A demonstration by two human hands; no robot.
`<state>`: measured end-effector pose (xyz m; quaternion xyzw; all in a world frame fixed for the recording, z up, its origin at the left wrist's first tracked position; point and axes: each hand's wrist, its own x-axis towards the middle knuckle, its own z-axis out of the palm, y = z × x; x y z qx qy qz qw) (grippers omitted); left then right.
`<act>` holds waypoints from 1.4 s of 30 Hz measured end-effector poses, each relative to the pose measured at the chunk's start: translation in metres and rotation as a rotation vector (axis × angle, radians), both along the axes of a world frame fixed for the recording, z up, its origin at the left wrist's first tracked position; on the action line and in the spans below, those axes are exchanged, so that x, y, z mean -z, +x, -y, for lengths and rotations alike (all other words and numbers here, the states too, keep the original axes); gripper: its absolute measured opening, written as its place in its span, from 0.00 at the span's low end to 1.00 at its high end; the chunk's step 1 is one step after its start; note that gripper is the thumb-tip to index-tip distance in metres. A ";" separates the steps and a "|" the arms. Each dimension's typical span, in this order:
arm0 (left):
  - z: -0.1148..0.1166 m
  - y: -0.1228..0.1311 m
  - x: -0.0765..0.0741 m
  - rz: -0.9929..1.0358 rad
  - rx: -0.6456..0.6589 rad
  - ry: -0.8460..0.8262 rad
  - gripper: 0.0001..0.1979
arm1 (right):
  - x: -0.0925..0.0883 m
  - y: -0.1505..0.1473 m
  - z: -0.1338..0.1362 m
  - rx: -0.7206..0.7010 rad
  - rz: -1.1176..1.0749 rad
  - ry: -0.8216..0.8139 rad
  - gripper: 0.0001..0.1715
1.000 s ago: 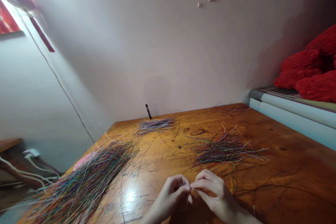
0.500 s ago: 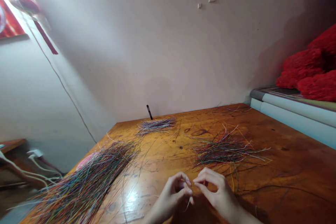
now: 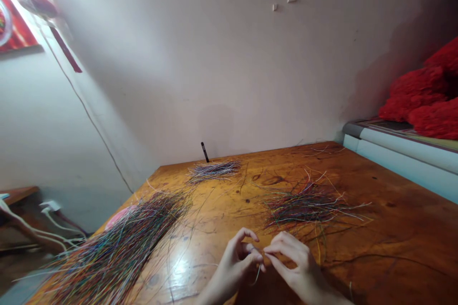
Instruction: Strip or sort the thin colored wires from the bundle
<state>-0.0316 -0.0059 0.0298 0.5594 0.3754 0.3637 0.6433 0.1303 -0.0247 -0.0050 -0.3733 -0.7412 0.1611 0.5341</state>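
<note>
Lifted: left hand's [image 3: 239,261] index finger, leaving strand [image 3: 258,274] pinched by thumb; right hand's [image 3: 295,261] fingertips together, contents indistinct, toward surface's [image 3: 400,279] near edge.

A plain, pale wall [image 3: 229,71] rises behind a knotty wooden tabletop [image 3: 222,205], its varnish catching a bright patch of glare [image 3: 179,267]. Strong light floods the upper left corner, where a hanging ornament [image 3: 37,4] with a dark red tassel [image 3: 66,50] dangles beside a red picture [image 3: 17,33]. A thin cord [image 3: 84,105] runs down the wall; white cables [image 3: 32,234] trail below wooden furniture [image 3: 19,194] at left. At right, fluffy red textiles [image 3: 429,114] sit heaped on a white-sided piece of furniture [image 3: 400,150], in shadow.
</note>
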 end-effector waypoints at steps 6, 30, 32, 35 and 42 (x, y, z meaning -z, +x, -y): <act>-0.001 0.000 0.002 0.005 -0.001 0.006 0.17 | 0.001 0.004 0.001 0.035 0.065 0.148 0.10; -0.003 -0.005 0.007 -0.007 0.071 -0.028 0.15 | 0.002 0.014 0.001 -0.004 0.277 0.345 0.23; -0.003 -0.006 0.007 -0.006 0.076 -0.024 0.15 | 0.002 0.013 0.002 0.003 0.292 0.333 0.20; -0.002 -0.007 0.006 -0.012 0.069 -0.005 0.14 | 0.001 0.009 0.002 0.014 0.286 0.292 0.13; 0.002 -0.005 0.003 -0.066 0.104 -0.014 0.11 | -0.004 0.002 0.002 -0.017 0.268 0.223 0.10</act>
